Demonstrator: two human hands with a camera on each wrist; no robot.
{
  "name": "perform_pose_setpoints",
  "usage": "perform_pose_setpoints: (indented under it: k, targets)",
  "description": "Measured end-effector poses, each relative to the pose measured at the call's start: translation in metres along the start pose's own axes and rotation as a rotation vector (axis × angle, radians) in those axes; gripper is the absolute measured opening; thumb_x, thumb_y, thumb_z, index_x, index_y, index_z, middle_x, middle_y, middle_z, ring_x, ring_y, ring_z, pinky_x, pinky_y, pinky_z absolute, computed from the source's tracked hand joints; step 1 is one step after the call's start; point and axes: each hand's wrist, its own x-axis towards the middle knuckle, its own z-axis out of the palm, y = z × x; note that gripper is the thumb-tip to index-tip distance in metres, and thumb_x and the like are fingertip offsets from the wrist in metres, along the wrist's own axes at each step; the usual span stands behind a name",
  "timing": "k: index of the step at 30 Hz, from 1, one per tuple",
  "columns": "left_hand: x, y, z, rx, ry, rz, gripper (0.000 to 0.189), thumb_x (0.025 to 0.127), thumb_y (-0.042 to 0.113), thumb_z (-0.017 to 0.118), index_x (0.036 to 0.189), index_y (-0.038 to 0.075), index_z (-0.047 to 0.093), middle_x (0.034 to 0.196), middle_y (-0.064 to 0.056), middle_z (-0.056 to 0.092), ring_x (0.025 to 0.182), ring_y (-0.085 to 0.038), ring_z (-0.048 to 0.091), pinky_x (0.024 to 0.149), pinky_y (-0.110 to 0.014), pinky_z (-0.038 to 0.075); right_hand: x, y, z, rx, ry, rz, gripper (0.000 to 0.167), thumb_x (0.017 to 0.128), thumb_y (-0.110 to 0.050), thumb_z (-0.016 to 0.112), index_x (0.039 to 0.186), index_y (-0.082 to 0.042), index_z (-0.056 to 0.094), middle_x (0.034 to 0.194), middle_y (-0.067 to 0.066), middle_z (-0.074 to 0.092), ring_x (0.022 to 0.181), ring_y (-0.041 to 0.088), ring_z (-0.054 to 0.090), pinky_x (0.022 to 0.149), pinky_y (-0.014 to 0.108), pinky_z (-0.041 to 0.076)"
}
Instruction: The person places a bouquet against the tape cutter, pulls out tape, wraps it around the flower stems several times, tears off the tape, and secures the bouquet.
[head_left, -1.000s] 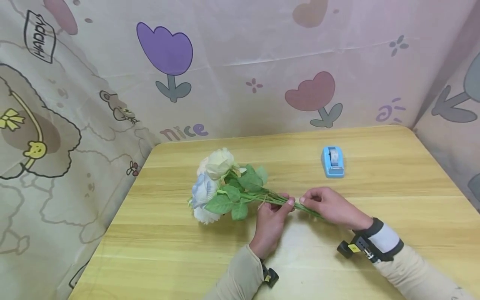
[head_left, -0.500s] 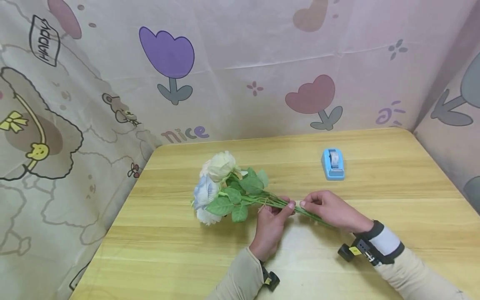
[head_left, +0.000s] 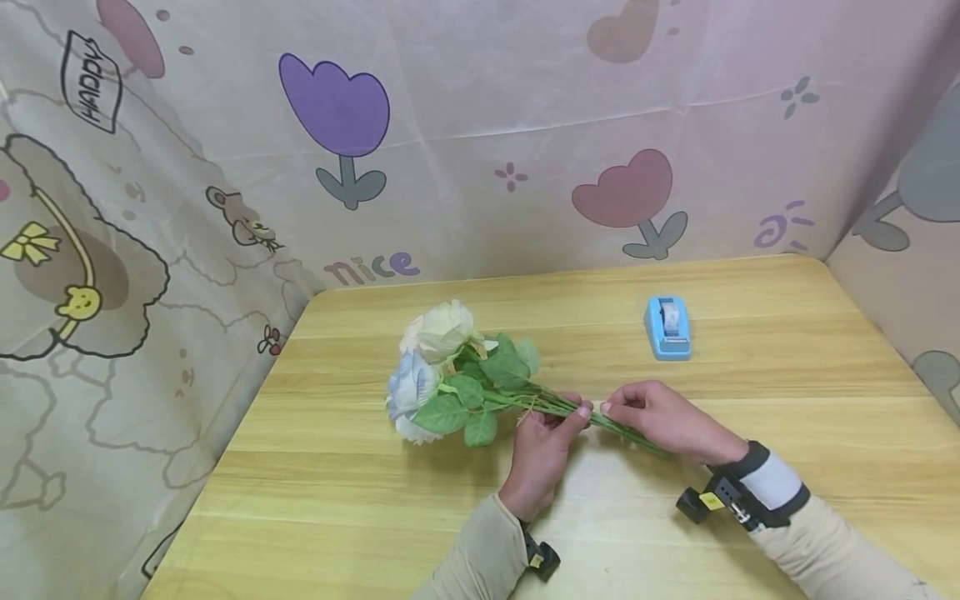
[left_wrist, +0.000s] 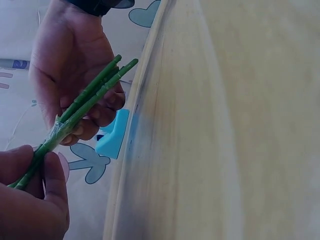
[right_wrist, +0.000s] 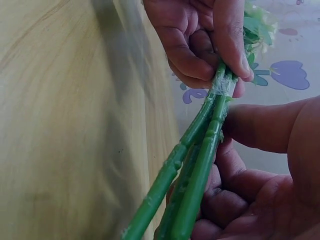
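Observation:
A bouquet of artificial flowers has a cream bloom (head_left: 444, 332), a pale blue bloom (head_left: 411, 385) and green leaves (head_left: 442, 414), its heads pointing left. The left hand (head_left: 542, 458) pinches its green stems (right_wrist: 197, 150) between thumb and fingers. Nearer the cut ends, the right hand (head_left: 671, 421) holds the same stems, thumb on one side and curled fingers behind. Clear tape (right_wrist: 222, 86) is wrapped round the stems between the two hands, wrinkled and shiny. Below the tape the stem ends spread apart, as the left wrist view also shows.
A light blue tape dispenser (head_left: 667, 327) with a roll in it stands on the wooden table (head_left: 337, 483), beyond the right hand. Printed fabric (head_left: 480, 108) hangs behind the table and along both sides. Each wrist wears a strapped camera.
The head view has tilted slightly. Both hands keep almost the same places on the stems, and the dispenser has not moved on the table.

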Motion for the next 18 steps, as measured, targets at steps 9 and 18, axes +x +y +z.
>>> perform_pose_setpoints:
  k: [9,18]
  targets:
    - [0.0007,-0.0004,-0.0004,0.001,0.000,-0.024,0.024,0.092,0.009,0.077,0.112,-0.001,0.067,0.105,-0.005,0.073,0.098,-0.016,0.068,0.092,-0.030,0.057,-0.0001,0.0029,-0.0012,0.026,-0.028,-0.005,0.024,0.103,-0.024,0.062,0.094,-0.004,0.071,0.078,0.004,0.060,0.063,0.014,0.049,0.051,0.025,0.042]
    - [-0.0007,0.0021,-0.0016,0.008,0.001,-0.028,0.022,0.093,0.010,0.077,0.110,-0.001,0.068,0.104,-0.005,0.073,0.096,-0.016,0.067,0.089,-0.028,0.057,0.0003,0.0037,0.0001,0.037,-0.035,-0.002,0.023,0.103,-0.022,0.062,0.093,-0.003,0.070,0.078,0.004,0.059,0.064,0.014,0.049,0.052,0.025,0.042]
